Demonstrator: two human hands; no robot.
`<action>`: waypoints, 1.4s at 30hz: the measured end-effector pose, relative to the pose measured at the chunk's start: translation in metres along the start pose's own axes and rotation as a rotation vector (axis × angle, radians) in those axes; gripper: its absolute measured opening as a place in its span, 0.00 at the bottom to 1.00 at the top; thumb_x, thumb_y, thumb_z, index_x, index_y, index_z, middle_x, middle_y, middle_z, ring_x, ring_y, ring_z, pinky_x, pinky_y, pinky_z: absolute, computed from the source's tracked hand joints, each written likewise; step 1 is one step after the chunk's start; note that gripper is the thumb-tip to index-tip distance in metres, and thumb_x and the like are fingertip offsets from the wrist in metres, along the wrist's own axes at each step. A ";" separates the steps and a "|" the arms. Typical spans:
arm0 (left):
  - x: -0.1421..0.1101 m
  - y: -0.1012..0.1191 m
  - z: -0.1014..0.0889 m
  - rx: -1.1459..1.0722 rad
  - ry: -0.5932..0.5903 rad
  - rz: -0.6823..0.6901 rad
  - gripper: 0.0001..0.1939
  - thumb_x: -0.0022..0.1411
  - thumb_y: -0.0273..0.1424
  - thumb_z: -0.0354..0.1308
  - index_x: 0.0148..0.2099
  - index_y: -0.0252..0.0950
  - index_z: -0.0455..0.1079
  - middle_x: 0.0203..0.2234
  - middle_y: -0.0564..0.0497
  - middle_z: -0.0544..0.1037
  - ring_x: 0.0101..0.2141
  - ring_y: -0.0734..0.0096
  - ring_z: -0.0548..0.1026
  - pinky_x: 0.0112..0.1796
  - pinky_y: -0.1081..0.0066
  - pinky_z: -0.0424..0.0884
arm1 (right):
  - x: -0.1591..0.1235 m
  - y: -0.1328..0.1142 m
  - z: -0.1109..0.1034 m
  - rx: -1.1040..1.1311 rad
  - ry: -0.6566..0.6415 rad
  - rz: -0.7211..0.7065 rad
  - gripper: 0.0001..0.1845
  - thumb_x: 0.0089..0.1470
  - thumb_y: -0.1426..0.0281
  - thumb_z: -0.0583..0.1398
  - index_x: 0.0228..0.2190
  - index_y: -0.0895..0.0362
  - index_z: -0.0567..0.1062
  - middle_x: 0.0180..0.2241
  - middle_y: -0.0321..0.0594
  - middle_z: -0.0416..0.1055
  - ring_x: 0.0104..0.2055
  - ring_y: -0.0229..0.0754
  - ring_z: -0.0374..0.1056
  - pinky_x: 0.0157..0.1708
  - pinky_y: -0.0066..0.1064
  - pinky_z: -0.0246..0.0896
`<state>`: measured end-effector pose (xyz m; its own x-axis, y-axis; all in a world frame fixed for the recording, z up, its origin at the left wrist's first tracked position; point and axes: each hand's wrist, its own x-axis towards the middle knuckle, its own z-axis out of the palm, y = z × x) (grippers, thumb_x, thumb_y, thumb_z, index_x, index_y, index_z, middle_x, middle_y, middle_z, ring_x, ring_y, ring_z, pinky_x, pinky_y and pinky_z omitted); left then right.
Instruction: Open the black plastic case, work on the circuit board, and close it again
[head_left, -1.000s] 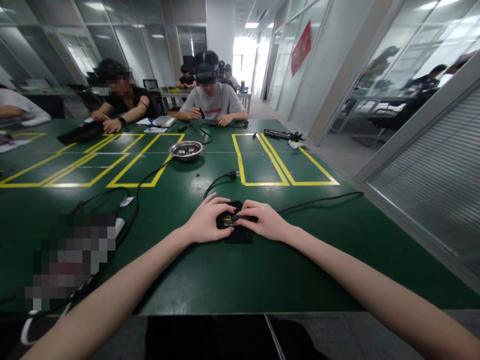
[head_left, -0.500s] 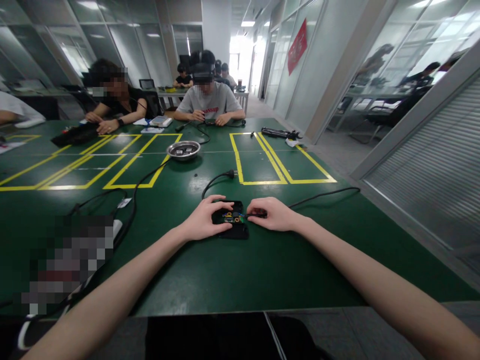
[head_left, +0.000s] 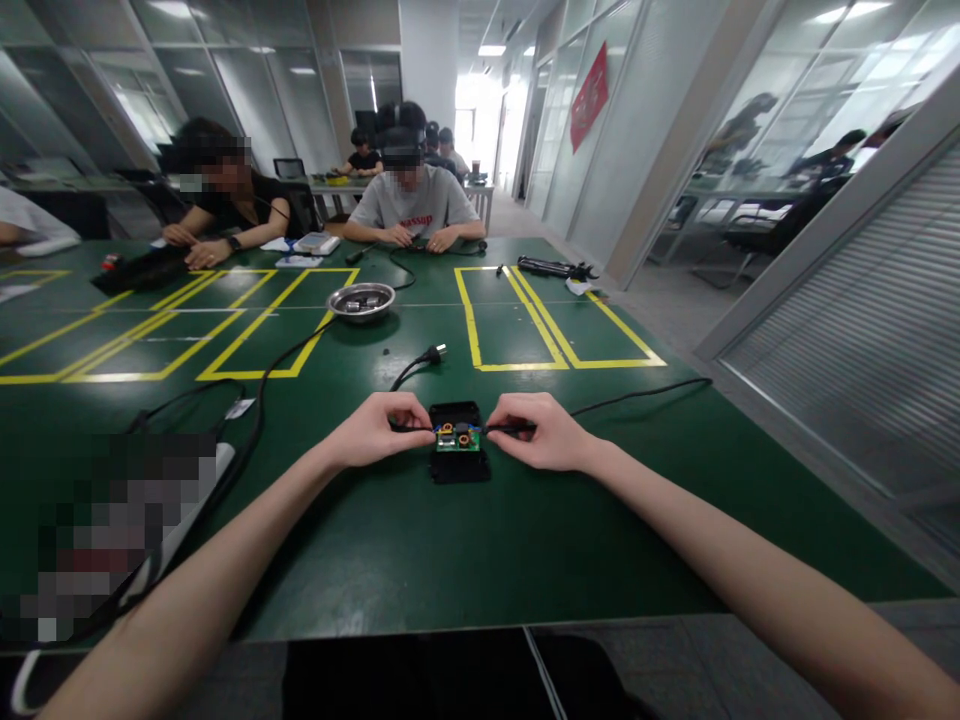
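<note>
A green circuit board [head_left: 458, 440] with copper coils sits between my hands, over two black plastic case halves; one case half [head_left: 454, 409] lies behind it and the other [head_left: 460, 468] in front. My left hand [head_left: 381, 430] pinches the black cable at the board's left end. On the right side, my right hand [head_left: 536, 430] is closed on the other black cable [head_left: 641, 397], which trails off to the right across the table. A black power plug [head_left: 433, 354] with metal prongs lies just beyond my left hand, its cord running back toward that hand.
A metal bowl [head_left: 361, 302] with small metal parts stands beyond the plug. Yellow tape rectangles [head_left: 517, 366] mark the green table [head_left: 465, 560]. A white power strip [head_left: 176, 530], partly pixelated, lies at left with cables. A black tripod-like tool [head_left: 555, 268] lies far right. Co-workers sit opposite.
My left hand has moved left off the board and now pinches the cable there, leaving the board more exposed. The plug has shifted left and turned. My right hand keeps its grip.
</note>
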<state>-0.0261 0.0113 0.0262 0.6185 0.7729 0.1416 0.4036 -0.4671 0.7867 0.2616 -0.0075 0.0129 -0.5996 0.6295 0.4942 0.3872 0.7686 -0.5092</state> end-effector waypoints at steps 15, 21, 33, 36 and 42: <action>-0.004 0.009 0.005 -0.122 -0.252 -0.135 0.16 0.59 0.42 0.68 0.40 0.33 0.79 0.26 0.54 0.75 0.26 0.75 0.69 0.27 0.76 0.63 | 0.000 0.004 0.004 -0.081 -0.125 -0.067 0.09 0.63 0.67 0.62 0.31 0.57 0.77 0.30 0.40 0.75 0.29 0.38 0.68 0.30 0.29 0.58; -0.004 0.001 0.003 -0.116 -0.218 -0.124 0.16 0.58 0.42 0.69 0.32 0.33 0.76 0.29 0.52 0.77 0.29 0.73 0.71 0.31 0.74 0.67 | 0.001 0.005 0.007 0.016 -0.189 -0.020 0.10 0.61 0.69 0.64 0.28 0.57 0.76 0.28 0.38 0.74 0.29 0.38 0.68 0.31 0.28 0.60; -0.004 0.009 0.010 0.159 -0.165 0.046 0.14 0.65 0.36 0.61 0.28 0.35 0.72 0.26 0.54 0.73 0.28 0.73 0.69 0.30 0.74 0.63 | 0.003 0.003 0.003 0.064 -0.220 0.029 0.04 0.57 0.70 0.67 0.30 0.57 0.79 0.28 0.36 0.74 0.27 0.36 0.67 0.29 0.27 0.61; -0.004 0.009 0.011 0.227 -0.149 0.063 0.13 0.65 0.34 0.60 0.29 0.35 0.72 0.26 0.53 0.73 0.27 0.73 0.69 0.30 0.74 0.62 | 0.001 0.004 0.002 0.154 -0.269 0.105 0.04 0.53 0.71 0.68 0.31 0.58 0.79 0.25 0.34 0.72 0.25 0.34 0.65 0.26 0.26 0.60; -0.006 0.013 0.001 0.272 -0.239 0.123 0.09 0.66 0.35 0.59 0.37 0.36 0.78 0.33 0.49 0.80 0.34 0.68 0.75 0.36 0.72 0.69 | 0.002 0.001 -0.003 0.133 -0.333 0.052 0.05 0.55 0.73 0.64 0.28 0.58 0.76 0.28 0.36 0.72 0.27 0.35 0.66 0.29 0.26 0.60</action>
<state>-0.0242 0.0002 0.0345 0.8000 0.5974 0.0557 0.4612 -0.6717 0.5798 0.2627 -0.0050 0.0156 -0.7853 0.5788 0.2198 0.3417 0.7012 -0.6258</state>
